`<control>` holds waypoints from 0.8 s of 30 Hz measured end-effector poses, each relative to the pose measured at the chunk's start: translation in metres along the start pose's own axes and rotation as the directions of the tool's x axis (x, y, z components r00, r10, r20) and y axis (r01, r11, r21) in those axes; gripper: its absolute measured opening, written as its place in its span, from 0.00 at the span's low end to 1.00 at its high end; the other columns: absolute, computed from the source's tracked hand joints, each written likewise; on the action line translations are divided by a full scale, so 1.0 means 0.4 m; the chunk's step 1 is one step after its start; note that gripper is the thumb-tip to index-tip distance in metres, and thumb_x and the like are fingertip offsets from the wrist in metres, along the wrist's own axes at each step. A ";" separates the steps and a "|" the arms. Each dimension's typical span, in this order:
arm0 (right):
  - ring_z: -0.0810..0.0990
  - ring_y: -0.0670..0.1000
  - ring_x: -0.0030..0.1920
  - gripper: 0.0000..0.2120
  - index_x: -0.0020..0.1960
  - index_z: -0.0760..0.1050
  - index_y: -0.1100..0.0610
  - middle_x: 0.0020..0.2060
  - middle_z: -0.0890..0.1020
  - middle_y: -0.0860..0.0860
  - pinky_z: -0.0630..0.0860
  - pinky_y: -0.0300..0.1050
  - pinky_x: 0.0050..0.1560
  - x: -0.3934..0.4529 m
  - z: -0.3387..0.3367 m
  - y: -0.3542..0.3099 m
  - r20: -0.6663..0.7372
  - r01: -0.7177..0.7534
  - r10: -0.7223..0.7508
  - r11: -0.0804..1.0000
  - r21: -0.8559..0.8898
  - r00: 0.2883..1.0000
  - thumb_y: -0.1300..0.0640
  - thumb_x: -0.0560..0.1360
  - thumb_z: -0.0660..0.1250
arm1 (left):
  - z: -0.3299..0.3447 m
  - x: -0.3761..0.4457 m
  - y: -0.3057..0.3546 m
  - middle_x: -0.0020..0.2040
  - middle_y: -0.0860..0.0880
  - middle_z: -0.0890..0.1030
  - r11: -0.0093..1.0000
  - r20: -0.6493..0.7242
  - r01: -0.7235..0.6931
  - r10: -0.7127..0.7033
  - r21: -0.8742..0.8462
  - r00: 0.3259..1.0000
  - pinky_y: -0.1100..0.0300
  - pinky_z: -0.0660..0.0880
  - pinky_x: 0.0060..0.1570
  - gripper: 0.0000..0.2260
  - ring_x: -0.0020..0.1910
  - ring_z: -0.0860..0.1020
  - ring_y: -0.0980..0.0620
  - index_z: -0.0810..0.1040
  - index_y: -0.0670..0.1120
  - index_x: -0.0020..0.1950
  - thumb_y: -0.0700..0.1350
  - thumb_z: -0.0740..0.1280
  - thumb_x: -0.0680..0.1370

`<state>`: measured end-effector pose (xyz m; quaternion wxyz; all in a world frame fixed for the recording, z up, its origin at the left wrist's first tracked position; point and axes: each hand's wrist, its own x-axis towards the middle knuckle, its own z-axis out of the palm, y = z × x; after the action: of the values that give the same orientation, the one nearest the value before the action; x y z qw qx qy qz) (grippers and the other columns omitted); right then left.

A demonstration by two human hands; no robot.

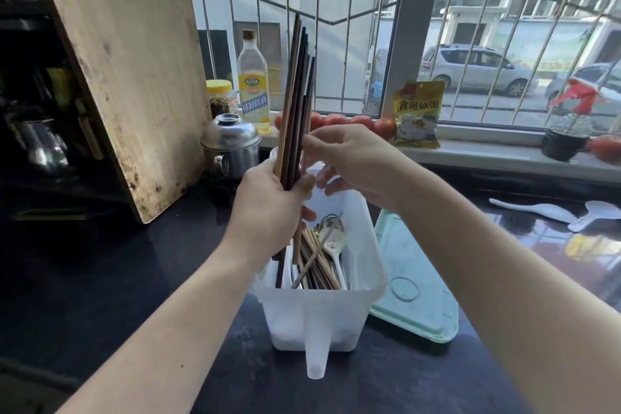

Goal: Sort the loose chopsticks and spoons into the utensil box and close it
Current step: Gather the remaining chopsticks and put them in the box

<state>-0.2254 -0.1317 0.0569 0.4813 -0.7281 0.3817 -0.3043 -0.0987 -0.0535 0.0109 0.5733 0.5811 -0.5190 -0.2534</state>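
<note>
**Chopstick bundle held upright over the utensil box**

The left hand (268, 208) grips a bundle of chopsticks (295, 104), fingers curled round its lower part. The bundle stands nearly vertical above the translucent utensil box (322, 323), tips downward, probably so that the ends can be levelled before lowering.

The right hand (349, 161) is at the bundle's right side, thumb and fingertips touching or pinching a single stick; which stick, and how firm the contact is, cannot be told. The remaining fingers are loosely spread.

Inside the box lie further chopsticks and a metal spoon (332, 239), mixed at the near end, so sorting is judged incomplete.

The pale green lid (416, 299) lies flat on the dark counter (100, 279), touching the box's right side, within reach for closing. Two white plastic spoons (537, 212) rest well apart to the right, not yet collected.
</note>
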 end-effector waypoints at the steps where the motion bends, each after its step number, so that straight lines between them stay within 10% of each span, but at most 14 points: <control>1: 0.80 0.49 0.34 0.12 0.53 0.82 0.58 0.43 0.84 0.54 0.77 0.41 0.35 0.003 0.002 0.004 -0.008 0.020 -0.019 0.999 0.041 1.000 0.50 0.80 0.68 | 0.001 -0.001 0.001 0.40 0.45 0.84 1.000 0.008 0.006 -0.006 -0.006 1.000 0.50 0.84 0.36 0.02 0.32 0.85 0.47 0.78 0.50 0.50 0.44 0.70 0.81; 5: 0.81 0.49 0.33 0.08 0.52 0.80 0.62 0.37 0.82 0.55 0.80 0.40 0.34 0.012 -0.016 0.010 -0.290 0.062 -0.003 0.978 0.197 0.957 0.58 0.82 0.66 | 0.000 -0.004 -0.001 0.40 0.45 0.85 0.997 -0.069 0.008 -0.013 -0.072 0.998 0.50 0.84 0.34 0.03 0.34 0.86 0.48 0.76 0.48 0.50 0.45 0.67 0.83; 8: 0.84 0.49 0.29 0.08 0.54 0.77 0.64 0.35 0.83 0.58 0.83 0.44 0.34 0.020 -0.047 0.024 -0.515 -0.020 -0.028 0.996 -0.087 0.857 0.59 0.82 0.65 | -0.002 0.005 -0.013 0.36 0.45 0.80 0.996 -0.171 -0.010 -0.006 -0.089 0.985 0.47 0.83 0.32 0.05 0.31 0.84 0.50 0.74 0.45 0.49 0.44 0.66 0.83; 14: 0.86 0.60 0.34 0.32 0.79 0.49 0.60 0.47 0.81 0.63 0.85 0.54 0.34 0.016 0.080 0.068 -0.213 -0.243 0.148 0.804 -0.542 0.966 0.68 0.78 0.57 | 0.004 0.029 -0.041 0.32 0.46 0.76 0.998 -0.210 -0.061 0.066 0.029 0.976 0.41 0.81 0.34 0.07 0.28 0.77 0.43 0.71 0.47 0.45 0.46 0.65 0.82; 17: 0.87 0.58 0.33 0.12 0.55 0.75 0.69 0.35 0.86 0.61 0.85 0.54 0.40 0.030 0.112 0.075 -0.083 -0.289 0.306 0.728 -0.622 0.948 0.69 0.77 0.55 | 0.003 0.025 -0.034 0.31 0.48 0.74 0.991 -0.255 -0.040 0.007 -0.125 0.967 0.50 0.78 0.28 0.06 0.24 0.73 0.50 0.70 0.46 0.49 0.44 0.64 0.84; 20: 0.85 0.55 0.29 0.15 0.39 0.78 0.66 0.29 0.84 0.60 0.85 0.49 0.39 0.017 0.114 0.072 -0.017 -0.302 0.397 0.668 -0.680 0.918 0.69 0.77 0.54 | 0.005 0.024 -0.035 0.33 0.47 0.74 0.989 -0.242 -0.032 -0.004 -0.144 0.970 0.54 0.76 0.26 0.05 0.23 0.73 0.51 0.69 0.45 0.52 0.45 0.63 0.85; 24: 0.85 0.54 0.28 0.14 0.38 0.79 0.64 0.27 0.83 0.57 0.85 0.53 0.37 0.024 0.064 0.042 -0.117 -0.131 0.064 0.626 -0.769 0.991 0.67 0.77 0.58 | 0.005 0.026 -0.040 0.32 0.47 0.73 0.994 -0.171 -0.071 0.055 -0.086 0.984 0.55 0.75 0.26 0.06 0.25 0.73 0.51 0.69 0.48 0.49 0.44 0.63 0.84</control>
<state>-0.2039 -0.1319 0.0329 0.1225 -0.8299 0.5326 -0.1128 -0.0921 -0.0668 -0.0014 0.6490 0.5568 -0.4746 -0.2086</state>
